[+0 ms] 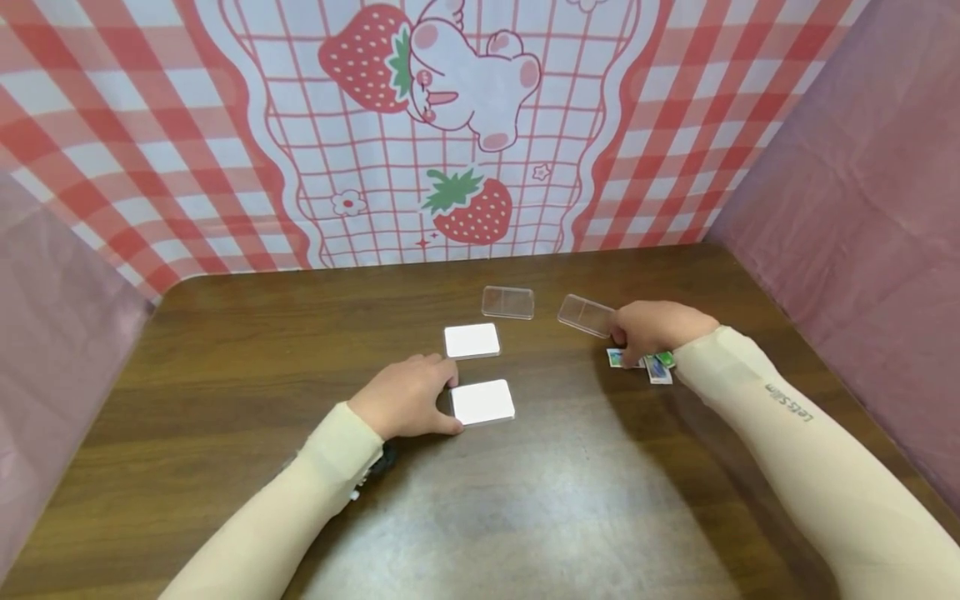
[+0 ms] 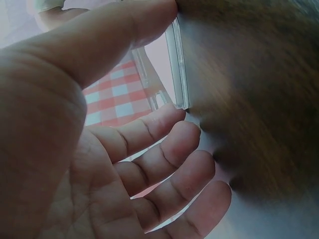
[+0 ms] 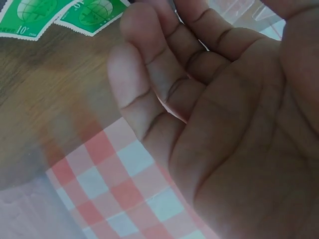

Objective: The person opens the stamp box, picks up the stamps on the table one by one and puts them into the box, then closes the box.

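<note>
The left hand (image 1: pixel 408 396) pinches the nearer white-faced case (image 1: pixel 482 402) by opposite edges, probably for steadiness, and whether the right hand (image 1: pixel 656 325) grips the postage stamps (image 1: pixel 659 371), I cannot tell.

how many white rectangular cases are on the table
2: the nearer white case is at the left hand, and the farther white case lies just beyond it. None appears hidden.

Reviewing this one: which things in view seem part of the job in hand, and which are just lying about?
Likely part of the job:
- nearer white slab, at the left hand
- stamps, at the right hand
- farther white slab
- two clear plastic pieces

Just surroundings:
- strawberry-print cloth
- pink cloth
- table
</note>
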`<state>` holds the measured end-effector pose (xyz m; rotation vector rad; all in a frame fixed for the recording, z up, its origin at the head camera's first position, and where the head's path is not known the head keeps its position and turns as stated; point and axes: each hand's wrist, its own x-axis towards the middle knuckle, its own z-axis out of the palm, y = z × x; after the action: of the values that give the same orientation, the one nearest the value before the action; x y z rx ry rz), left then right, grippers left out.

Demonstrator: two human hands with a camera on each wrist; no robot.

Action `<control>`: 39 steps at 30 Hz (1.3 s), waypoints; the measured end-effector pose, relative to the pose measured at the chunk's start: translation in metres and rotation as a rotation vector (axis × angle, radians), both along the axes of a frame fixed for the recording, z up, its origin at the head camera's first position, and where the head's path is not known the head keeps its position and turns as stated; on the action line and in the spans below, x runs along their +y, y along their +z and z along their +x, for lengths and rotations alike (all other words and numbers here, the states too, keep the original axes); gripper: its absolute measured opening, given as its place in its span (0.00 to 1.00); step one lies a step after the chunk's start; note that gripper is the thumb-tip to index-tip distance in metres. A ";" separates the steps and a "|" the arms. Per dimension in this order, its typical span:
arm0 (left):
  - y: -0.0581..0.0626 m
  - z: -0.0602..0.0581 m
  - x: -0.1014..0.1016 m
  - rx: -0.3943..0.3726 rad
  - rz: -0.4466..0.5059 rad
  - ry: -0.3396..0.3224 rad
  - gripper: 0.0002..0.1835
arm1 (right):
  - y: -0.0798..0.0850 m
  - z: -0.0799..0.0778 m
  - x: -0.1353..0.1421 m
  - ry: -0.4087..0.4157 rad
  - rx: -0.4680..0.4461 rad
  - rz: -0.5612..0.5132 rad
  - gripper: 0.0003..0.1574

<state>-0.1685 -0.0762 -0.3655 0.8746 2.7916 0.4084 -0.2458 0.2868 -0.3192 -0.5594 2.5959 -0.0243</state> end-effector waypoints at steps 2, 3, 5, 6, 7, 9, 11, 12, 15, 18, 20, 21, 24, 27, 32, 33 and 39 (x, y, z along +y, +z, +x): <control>0.000 0.000 0.000 0.005 -0.003 0.000 0.27 | -0.001 0.001 0.000 -0.013 0.000 0.010 0.12; 0.000 0.000 0.001 0.007 -0.003 -0.001 0.27 | -0.001 0.001 -0.001 -0.018 -0.001 0.012 0.12; 0.001 0.000 0.001 0.010 -0.006 -0.001 0.28 | -0.001 0.001 -0.002 -0.027 -0.005 0.014 0.12; 0.001 0.000 0.001 0.011 -0.007 0.000 0.28 | -0.002 0.001 -0.002 -0.030 -0.005 0.015 0.12; 0.001 0.000 0.001 0.010 -0.008 0.000 0.28 | -0.002 0.001 -0.002 -0.036 -0.009 0.016 0.12; 0.000 0.001 0.001 0.004 -0.008 0.003 0.28 | -0.003 0.001 -0.003 -0.033 -0.013 0.013 0.12; 0.000 0.001 0.001 -0.006 -0.009 0.006 0.28 | -0.003 0.001 -0.002 -0.027 -0.019 0.010 0.11; 0.000 0.001 0.001 -0.010 -0.010 0.008 0.28 | -0.003 0.001 -0.001 -0.017 -0.021 0.009 0.11; 0.000 0.001 0.001 -0.022 -0.013 0.012 0.28 | -0.003 0.000 0.001 0.020 -0.032 -0.017 0.11; 0.000 0.001 0.001 -0.029 -0.011 0.012 0.28 | -0.001 -0.002 0.003 0.067 -0.053 -0.081 0.12; 0.000 0.001 0.001 -0.034 -0.010 0.012 0.28 | 0.000 -0.004 0.004 0.075 -0.067 -0.149 0.14; 0.000 0.000 0.001 -0.035 -0.010 0.014 0.28 | 0.000 -0.005 0.003 0.072 -0.068 -0.192 0.14; -0.001 0.000 0.000 -0.030 -0.012 0.026 0.28 | -0.005 -0.008 0.002 0.021 -0.044 -0.363 0.12; -0.001 -0.001 -0.001 -0.024 -0.013 0.036 0.28 | -0.016 -0.010 -0.002 -0.021 0.022 -0.520 0.08; -0.001 -0.002 -0.001 -0.026 -0.010 0.034 0.28 | -0.029 -0.007 -0.015 -0.097 0.077 -0.642 0.09; -0.001 -0.002 -0.001 -0.026 -0.010 0.034 0.28 | -0.030 -0.005 -0.019 -0.121 0.075 -0.653 0.09; -0.001 -0.003 -0.001 -0.017 -0.004 0.030 0.28 | -0.033 0.005 -0.036 -0.187 0.072 -0.701 0.10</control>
<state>-0.1711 -0.0771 -0.3660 0.8255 2.7918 0.4135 -0.2407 0.2505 -0.3520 -0.5461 2.6599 -1.0177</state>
